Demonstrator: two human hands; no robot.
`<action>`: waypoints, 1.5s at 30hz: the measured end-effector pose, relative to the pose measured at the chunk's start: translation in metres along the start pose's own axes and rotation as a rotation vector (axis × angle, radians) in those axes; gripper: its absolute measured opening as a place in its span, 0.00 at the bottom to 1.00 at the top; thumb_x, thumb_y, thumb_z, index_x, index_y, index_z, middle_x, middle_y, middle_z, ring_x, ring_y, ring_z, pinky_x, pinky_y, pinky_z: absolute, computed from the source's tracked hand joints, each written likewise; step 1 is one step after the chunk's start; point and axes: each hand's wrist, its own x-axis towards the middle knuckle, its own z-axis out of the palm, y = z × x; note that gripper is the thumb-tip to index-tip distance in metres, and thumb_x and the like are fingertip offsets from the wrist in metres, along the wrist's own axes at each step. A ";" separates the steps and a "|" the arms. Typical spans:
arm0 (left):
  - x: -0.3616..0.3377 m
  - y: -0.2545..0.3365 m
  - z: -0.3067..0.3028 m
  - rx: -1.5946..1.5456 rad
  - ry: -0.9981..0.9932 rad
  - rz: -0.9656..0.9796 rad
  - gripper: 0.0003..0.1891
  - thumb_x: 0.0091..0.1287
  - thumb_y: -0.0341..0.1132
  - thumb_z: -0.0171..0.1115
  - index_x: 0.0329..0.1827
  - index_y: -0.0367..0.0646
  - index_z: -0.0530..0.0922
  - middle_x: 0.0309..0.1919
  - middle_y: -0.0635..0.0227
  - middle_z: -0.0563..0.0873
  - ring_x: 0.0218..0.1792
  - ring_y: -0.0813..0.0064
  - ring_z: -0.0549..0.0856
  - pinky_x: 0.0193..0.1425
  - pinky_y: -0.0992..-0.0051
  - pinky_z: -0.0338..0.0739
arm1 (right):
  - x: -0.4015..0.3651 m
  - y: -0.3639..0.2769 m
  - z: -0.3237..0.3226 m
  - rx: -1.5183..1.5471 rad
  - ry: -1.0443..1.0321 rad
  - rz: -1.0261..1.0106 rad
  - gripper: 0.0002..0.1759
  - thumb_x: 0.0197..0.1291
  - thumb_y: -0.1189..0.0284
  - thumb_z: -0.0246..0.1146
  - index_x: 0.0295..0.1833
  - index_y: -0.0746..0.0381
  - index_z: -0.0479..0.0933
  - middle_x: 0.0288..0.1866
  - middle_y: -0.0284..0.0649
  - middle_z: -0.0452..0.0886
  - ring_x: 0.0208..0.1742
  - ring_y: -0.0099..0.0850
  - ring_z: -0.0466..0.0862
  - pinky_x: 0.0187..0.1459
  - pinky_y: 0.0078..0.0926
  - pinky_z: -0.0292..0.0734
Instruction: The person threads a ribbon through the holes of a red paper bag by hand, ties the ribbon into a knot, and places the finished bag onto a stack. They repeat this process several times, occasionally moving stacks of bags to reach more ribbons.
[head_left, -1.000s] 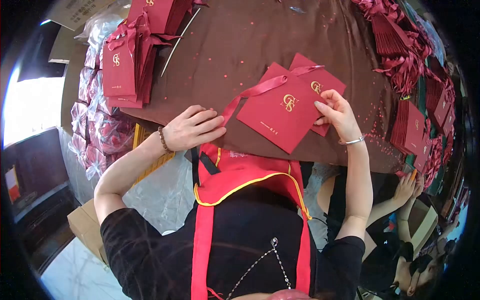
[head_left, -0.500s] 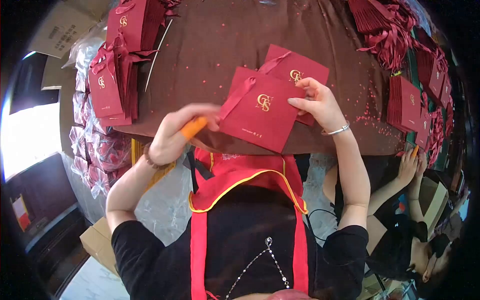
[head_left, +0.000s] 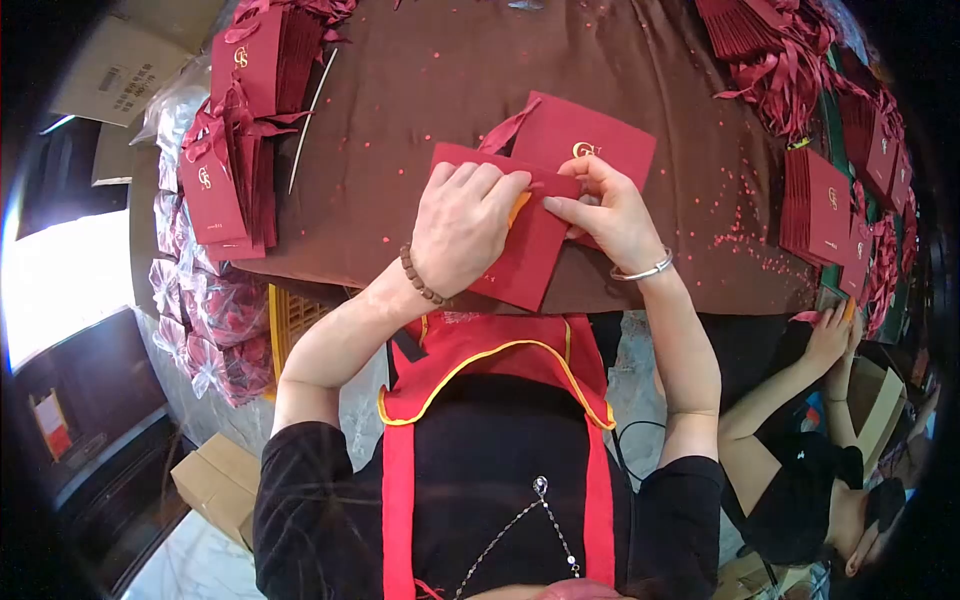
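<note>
A dark red paper gift bag (head_left: pixel 535 258) lies near the table's front edge, overlapping a second red bag (head_left: pixel 620 130) with gold lettering. My left hand (head_left: pixel 465 222) is curled over the front bag, fingers closed around an orange tool (head_left: pixel 518 208), mostly hidden in the palm. The tool's orange part rests close to the bag's upper edge. My right hand (head_left: pixel 608 212) pinches the upper right edge of the front bag between thumb and fingers. A red ribbon (head_left: pixel 508 127) extends from the rear bag's upper left side.
Stacked red bags with ribbons stand at the left (head_left: pixel 215 190) and right (head_left: pixel 815 205). A thin white stick (head_left: pixel 312 120) lies on the brown cloth (head_left: pixel 380 80), scattered with red dots. Plastic-wrapped bundles (head_left: pixel 225 310) stack at left. A co-worker's hands (head_left: pixel 830 335) are at right.
My left hand has moved right, from beside the front bag to over it, carrying the orange tool. The front bag has turned and shifted slightly left, its gold lettering now covered.
</note>
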 end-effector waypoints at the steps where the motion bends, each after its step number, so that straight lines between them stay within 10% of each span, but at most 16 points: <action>1: -0.001 0.001 0.002 -0.042 0.001 -0.042 0.15 0.53 0.25 0.59 0.45 0.43 0.78 0.29 0.64 0.79 0.34 0.62 0.79 0.41 0.68 0.69 | -0.001 -0.003 0.001 -0.005 0.002 0.006 0.15 0.53 0.76 0.68 0.46 0.65 0.74 0.31 0.31 0.78 0.25 0.14 0.74 0.24 0.14 0.72; 33: 0.000 0.010 0.015 -0.015 0.107 -0.033 0.07 0.47 0.23 0.61 0.29 0.41 0.74 0.23 0.62 0.78 0.28 0.61 0.79 0.35 0.65 0.70 | -0.015 -0.008 0.004 -0.120 0.012 -0.133 0.08 0.57 0.78 0.65 0.43 0.64 0.76 0.35 0.26 0.76 0.32 0.13 0.74 0.31 0.11 0.71; 39: -0.003 0.006 0.024 0.013 0.095 -0.016 0.07 0.48 0.23 0.60 0.28 0.41 0.73 0.23 0.62 0.78 0.28 0.61 0.79 0.34 0.65 0.70 | -0.014 -0.015 0.007 -0.500 0.105 -0.155 0.12 0.50 0.74 0.67 0.40 0.68 0.77 0.32 0.47 0.81 0.29 0.31 0.81 0.34 0.27 0.75; 45: 0.003 0.011 0.017 -0.041 0.161 -0.015 0.07 0.48 0.23 0.60 0.29 0.41 0.73 0.23 0.62 0.78 0.28 0.61 0.79 0.35 0.65 0.71 | -0.016 -0.009 0.003 -0.443 0.122 -0.406 0.09 0.52 0.76 0.66 0.38 0.67 0.78 0.32 0.45 0.81 0.33 0.32 0.82 0.37 0.25 0.75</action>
